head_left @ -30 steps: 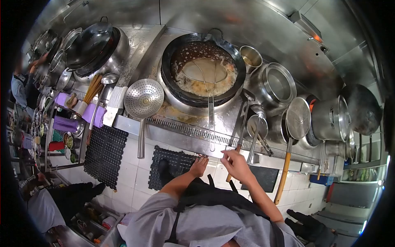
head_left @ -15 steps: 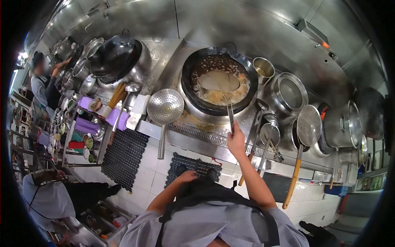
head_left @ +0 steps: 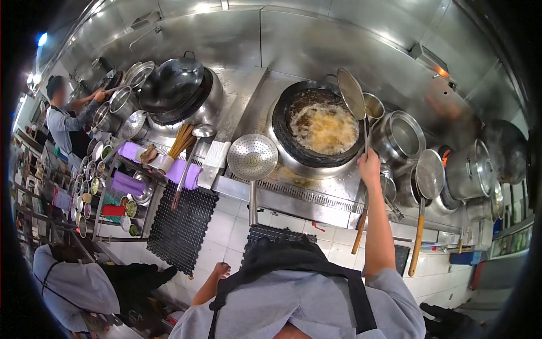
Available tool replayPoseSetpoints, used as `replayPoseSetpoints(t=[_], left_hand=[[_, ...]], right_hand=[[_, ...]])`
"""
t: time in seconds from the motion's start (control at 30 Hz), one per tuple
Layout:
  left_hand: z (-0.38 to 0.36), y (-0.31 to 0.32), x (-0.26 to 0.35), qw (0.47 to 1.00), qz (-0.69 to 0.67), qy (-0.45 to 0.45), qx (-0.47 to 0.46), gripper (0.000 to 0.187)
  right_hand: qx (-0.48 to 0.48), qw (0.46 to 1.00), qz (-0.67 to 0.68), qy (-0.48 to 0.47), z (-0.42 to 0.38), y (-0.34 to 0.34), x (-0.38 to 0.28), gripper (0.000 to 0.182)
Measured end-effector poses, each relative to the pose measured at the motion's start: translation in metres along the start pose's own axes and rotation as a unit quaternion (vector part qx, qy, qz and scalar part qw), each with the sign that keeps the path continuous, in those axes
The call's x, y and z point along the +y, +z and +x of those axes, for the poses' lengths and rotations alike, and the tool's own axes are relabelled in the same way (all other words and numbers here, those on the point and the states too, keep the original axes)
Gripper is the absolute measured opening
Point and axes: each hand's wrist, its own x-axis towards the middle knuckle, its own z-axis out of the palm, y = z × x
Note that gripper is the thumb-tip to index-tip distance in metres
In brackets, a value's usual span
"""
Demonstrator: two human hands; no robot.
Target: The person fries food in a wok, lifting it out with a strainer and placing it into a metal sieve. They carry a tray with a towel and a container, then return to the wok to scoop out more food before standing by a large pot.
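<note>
My right hand [head_left: 369, 164] is closed around the handle of a fine-mesh skimmer [head_left: 351, 93]. The skimmer's head is tipped up at the right rim of a black wok [head_left: 291, 135], clear of the oil. Inside the wok, oil [head_left: 324, 127] bubbles hard around golden frying food, whose kind the foam hides. Low beside my apron hangs my left hand [head_left: 222, 270], its fingers curled; whether anything is in them is hidden. A perforated ladle strainer [head_left: 252, 157] lies on the stove's front edge, left of the wok.
On the left are a second wok [head_left: 172, 85], a ladle [head_left: 204, 130] and purple cloths [head_left: 183, 173]. A metal pot [head_left: 373, 105], a stacked basin [head_left: 403, 133] and a wooden-handled skimmer [head_left: 430, 174] stand right. One co-worker [head_left: 68, 124] works far left; another person [head_left: 84, 282] is at lower left.
My right hand has lifted the skimmer from over the oil and moved it right, turning its head up. The oil now foams more widely. My left hand has dropped lower and left.
</note>
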Motion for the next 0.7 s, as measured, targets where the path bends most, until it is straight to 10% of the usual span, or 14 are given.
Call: replayPoseSetpoints(t=[0.2, 0.7], left_hand=[[0.022, -0.006, 0.06, 0.96, -0.257, -0.052, 0.103, 0.051], [-0.057, 0.103, 0.046, 0.968, -0.202, -0.103, 0.11, 0.018]], right_hand=[[-0.084, 0.935, 0.281, 0.201, 0.027, 0.022, -0.02, 0.013], [-0.175, 0.715, 0.612, 0.288, 0.041, 0.017, 0.02, 0.005]])
